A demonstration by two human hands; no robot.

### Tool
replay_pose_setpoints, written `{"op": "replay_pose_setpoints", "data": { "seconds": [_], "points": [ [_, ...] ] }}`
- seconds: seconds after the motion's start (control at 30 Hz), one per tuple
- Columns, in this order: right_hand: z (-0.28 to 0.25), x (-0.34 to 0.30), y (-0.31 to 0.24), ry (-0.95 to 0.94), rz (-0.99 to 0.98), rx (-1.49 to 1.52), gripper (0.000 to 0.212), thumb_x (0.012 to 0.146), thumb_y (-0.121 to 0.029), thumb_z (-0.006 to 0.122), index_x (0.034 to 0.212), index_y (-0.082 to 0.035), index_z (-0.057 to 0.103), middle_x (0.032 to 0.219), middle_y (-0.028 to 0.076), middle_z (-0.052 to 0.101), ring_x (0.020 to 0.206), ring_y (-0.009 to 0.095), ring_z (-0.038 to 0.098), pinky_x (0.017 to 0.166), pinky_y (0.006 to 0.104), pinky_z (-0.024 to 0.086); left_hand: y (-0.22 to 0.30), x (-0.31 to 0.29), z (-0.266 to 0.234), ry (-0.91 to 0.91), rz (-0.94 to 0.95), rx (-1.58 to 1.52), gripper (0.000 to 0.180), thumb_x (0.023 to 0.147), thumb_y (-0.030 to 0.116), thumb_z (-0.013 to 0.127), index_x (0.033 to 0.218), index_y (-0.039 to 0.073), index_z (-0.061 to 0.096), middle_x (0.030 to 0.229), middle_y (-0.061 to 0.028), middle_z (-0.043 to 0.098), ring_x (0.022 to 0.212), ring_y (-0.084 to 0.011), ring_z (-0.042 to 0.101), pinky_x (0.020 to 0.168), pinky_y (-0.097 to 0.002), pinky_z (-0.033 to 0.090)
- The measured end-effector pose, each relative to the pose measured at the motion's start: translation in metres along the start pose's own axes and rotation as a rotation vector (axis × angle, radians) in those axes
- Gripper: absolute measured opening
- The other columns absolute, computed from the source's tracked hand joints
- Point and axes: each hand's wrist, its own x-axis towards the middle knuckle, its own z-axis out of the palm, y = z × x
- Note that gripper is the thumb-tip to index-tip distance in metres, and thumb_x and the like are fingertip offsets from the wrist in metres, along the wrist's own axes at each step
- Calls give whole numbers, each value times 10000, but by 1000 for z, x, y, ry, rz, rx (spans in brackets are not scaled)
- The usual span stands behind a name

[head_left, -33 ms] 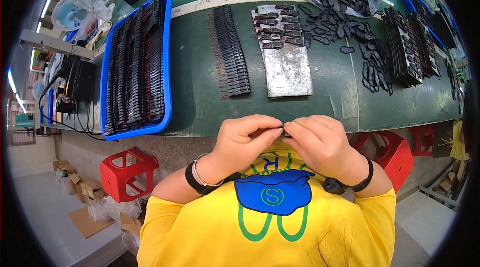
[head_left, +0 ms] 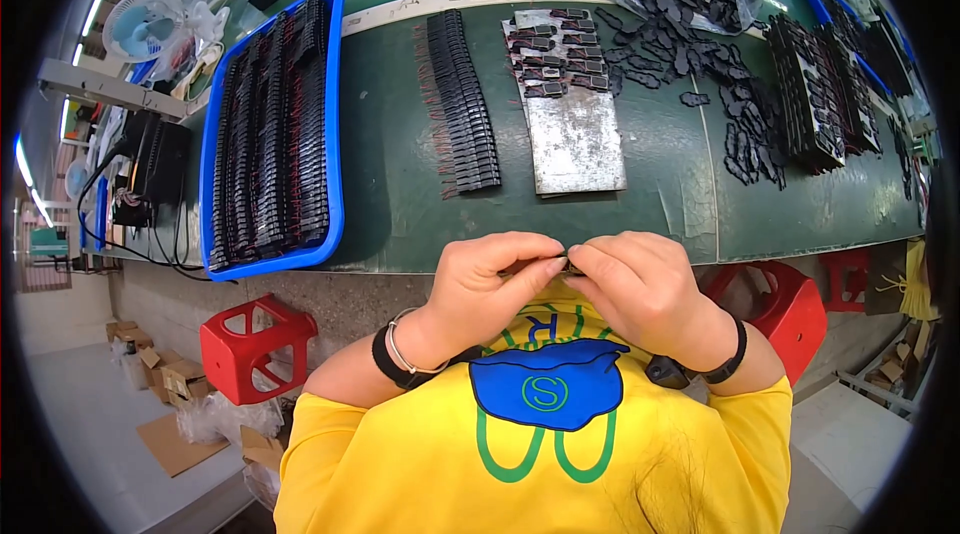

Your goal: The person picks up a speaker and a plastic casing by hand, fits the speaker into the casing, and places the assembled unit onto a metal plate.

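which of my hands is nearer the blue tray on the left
Left. Your left hand is right of the blue tray; your right hand is farther right, beyond the left.

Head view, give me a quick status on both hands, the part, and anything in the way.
Left hand, right hand: fingertips together, pinching small dark part. Part mostly hidden by fingers. Metal plate beyond hands, not blocking.

The head view is taken from the left one of two head-worn fisheye cameras, facing steeply down and forward. The wearer's yellow shirt (head_left: 400,464) fills the lower foreground at close range; the left hand (head_left: 485,279) and right hand (head_left: 640,279) lie near the centre. The green worktable (head_left: 390,134) spans the upper half, its front edge bowed by the lens.
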Motion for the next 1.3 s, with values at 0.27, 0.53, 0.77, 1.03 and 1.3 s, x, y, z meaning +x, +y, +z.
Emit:
{"op": "replay_pose_setpoints", "data": {
  "seconds": [0.27, 0.53, 0.77, 1.03, 1.3],
  "points": [
    [2, -1, -2, 16, 85, 24, 314, 649, -5, 753, 929, 7, 613, 785, 126, 654, 656, 276, 652, 577, 339, 525, -4, 7, -4, 26, 445, 395, 187, 743, -34, 728, 914, 12, 670, 907, -153, 699, 768, -240, 695, 687, -280, 547],
    [4, 0, 2, 72, 158, 142, 297, 654, 10, 748, 923, 6, 623, 771, 123, 663, 655, 270, 668, 567, 325, 534, -2, 9, -9, -7, 520, 377, 184, 744, -18, 730, 911, 27, 668, 983, -165, 691, 860, -273, 686, 736, -299, 545],
    [5, 0, 5, 137, 88, 161, 239, 676, -19, 738, 899, -11, 651, 754, 99, 653, 647, 252, 657, 565, 322, 531, -1, 10, -9, -32, 525, 376, 178, 750, -20, 730, 911, 24, 668, 1002, -172, 686, 874, -271, 683, 748, -297, 543],
    [7, -2, 9, 179, 52, 215, 221, 663, -5, 744, 868, -13, 661, 771, 96, 659, 632, 242, 652, 558, 310, 533, -6, 11, -12, -56, 446, 231, 190, 756, -33, 723, 932, 21, 675, 1013, -186, 681, 888, -246, 680, 749, -289, 545],
    [5, -3, 12, 177, 8, 223, 226, 658, 1, 748, 864, -14, 655, 783, 97, 655, 623, 241, 645, 544, 307, 524, -7, 7, -7, -54, 243, -13, 188, 813, -21, 694, 997, -15, 658, 1038, -162, 673, 861, -177, 669, 735, -260, 551]
  ]
}}
